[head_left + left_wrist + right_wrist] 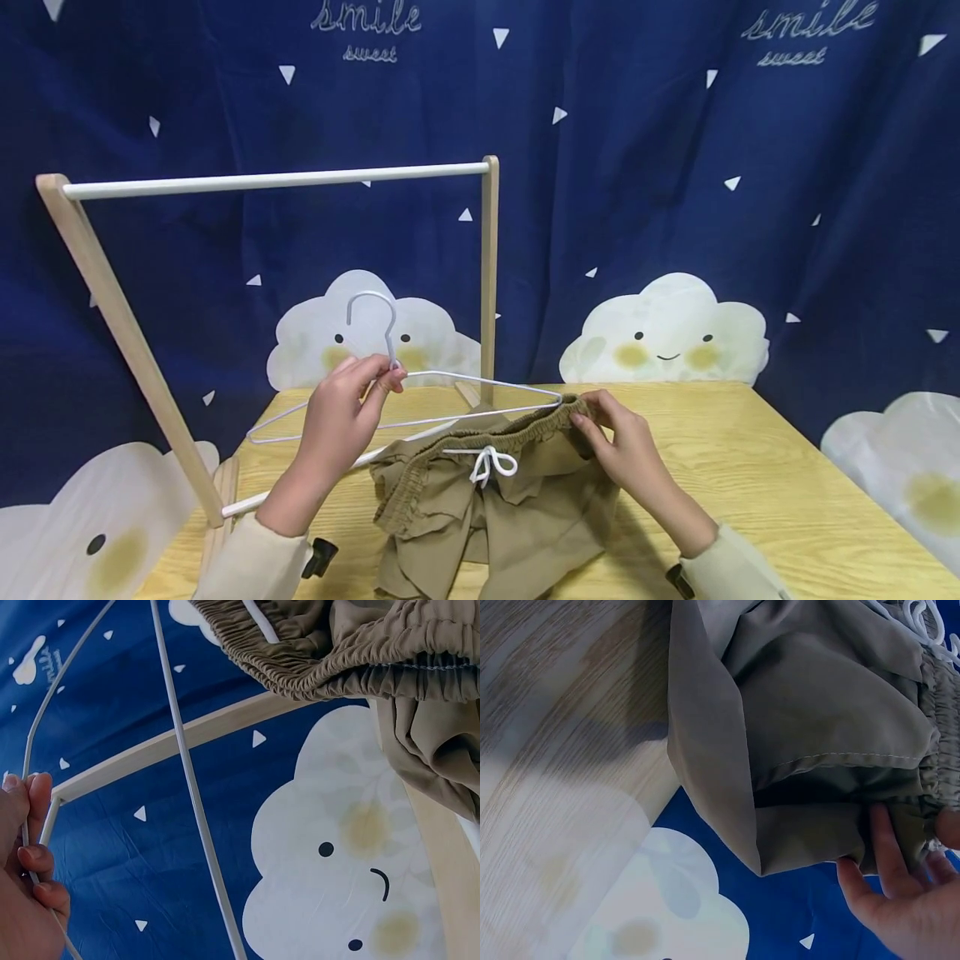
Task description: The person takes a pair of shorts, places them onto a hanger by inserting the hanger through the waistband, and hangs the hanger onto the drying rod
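Observation:
My left hand (347, 414) pinches a white wire hanger (480, 413) at the base of its hook, which points up. In the left wrist view the fingers curl round the hanger's wire (196, 802). A pair of khaki shorts (517, 517) with an elastic waistband and a white drawstring bow (491, 465) hangs down in front of me. My right hand (618, 433) grips the waistband's right end, thumb in front. The hanger's right tip reaches the waistband there, while its left end sticks out beyond the shorts. In the right wrist view the right hand's fingers (889, 855) press into the fabric beside the waistband.
A garment rack with wooden posts (131, 333) and a white top bar (277, 180) stands at the left, its white lower bar (243, 505) near the table. Under the hands is a wood-grain table (750, 483). A dark blue cloud-print curtain (637, 208) hangs behind.

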`<control>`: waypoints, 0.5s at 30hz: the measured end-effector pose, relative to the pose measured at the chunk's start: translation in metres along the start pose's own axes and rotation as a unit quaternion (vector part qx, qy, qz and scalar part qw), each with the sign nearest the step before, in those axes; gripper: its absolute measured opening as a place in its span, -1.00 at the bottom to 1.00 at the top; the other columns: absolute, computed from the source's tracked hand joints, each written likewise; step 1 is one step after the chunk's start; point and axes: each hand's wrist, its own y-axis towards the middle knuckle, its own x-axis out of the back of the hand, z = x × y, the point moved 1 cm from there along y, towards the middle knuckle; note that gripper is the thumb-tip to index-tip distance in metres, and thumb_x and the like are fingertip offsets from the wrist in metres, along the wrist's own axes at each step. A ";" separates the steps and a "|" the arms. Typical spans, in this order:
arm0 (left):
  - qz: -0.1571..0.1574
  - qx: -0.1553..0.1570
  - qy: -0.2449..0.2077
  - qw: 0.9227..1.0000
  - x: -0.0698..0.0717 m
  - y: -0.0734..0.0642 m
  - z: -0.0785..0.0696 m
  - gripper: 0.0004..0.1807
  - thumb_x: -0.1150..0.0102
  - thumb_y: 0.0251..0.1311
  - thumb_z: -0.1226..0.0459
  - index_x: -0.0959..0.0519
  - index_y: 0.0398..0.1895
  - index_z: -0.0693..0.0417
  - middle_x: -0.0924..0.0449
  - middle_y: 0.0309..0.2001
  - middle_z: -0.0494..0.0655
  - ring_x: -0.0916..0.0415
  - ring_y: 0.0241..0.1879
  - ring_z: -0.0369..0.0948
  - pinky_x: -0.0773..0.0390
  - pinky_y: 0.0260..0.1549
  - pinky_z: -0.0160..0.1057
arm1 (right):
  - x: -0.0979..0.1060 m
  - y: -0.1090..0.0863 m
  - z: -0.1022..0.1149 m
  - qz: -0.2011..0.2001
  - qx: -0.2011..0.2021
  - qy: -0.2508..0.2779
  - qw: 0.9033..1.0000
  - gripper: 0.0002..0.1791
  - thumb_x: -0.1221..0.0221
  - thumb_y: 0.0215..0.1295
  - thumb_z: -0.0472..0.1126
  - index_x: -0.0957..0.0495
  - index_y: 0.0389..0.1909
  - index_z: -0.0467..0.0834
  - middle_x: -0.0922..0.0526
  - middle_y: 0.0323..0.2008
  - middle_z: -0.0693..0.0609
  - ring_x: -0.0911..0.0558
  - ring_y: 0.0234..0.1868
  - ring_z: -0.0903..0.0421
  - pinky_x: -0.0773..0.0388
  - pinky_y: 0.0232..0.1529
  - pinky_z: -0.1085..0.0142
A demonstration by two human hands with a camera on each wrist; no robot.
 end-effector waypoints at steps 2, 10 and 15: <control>0.001 -0.005 0.000 1.000 -0.001 0.001 -0.001 -0.87 -0.32 0.28 0.31 -0.61 -0.42 -0.06 -0.62 -0.49 -0.28 -0.23 -0.51 -0.34 -0.27 -0.59 -0.33 | 0.001 0.000 0.000 0.000 0.003 -0.001 1.000 -0.83 -0.33 0.28 -0.39 -0.61 -0.14 -0.22 -0.73 -0.37 0.08 -0.79 -0.21 -0.03 -0.70 -0.15 0.03; -0.002 -0.045 0.006 0.999 -0.010 0.002 -0.008 -0.90 -0.36 0.23 0.32 -0.63 -0.41 -0.02 -0.66 -0.47 -0.26 -0.32 -0.49 -0.33 -0.34 -0.58 -0.32 | 0.001 0.003 0.005 -0.015 0.051 -0.013 0.998 -0.80 -0.36 0.24 -0.39 -0.66 -0.13 -0.17 -0.71 -0.35 0.13 -0.72 -0.30 0.19 -0.65 -0.28 0.17; -0.002 -0.066 0.011 0.998 -0.017 0.002 -0.016 -0.91 -0.37 0.23 0.30 -0.64 -0.41 -0.03 -0.64 -0.49 -0.27 -0.34 -0.50 -0.32 -0.39 -0.58 -0.31 | 0.001 0.006 0.010 -0.024 0.093 -0.015 0.995 -0.76 -0.37 0.20 -0.43 -0.66 -0.13 -0.16 -0.67 -0.32 0.14 -0.55 -0.37 0.32 -0.55 -0.39 0.28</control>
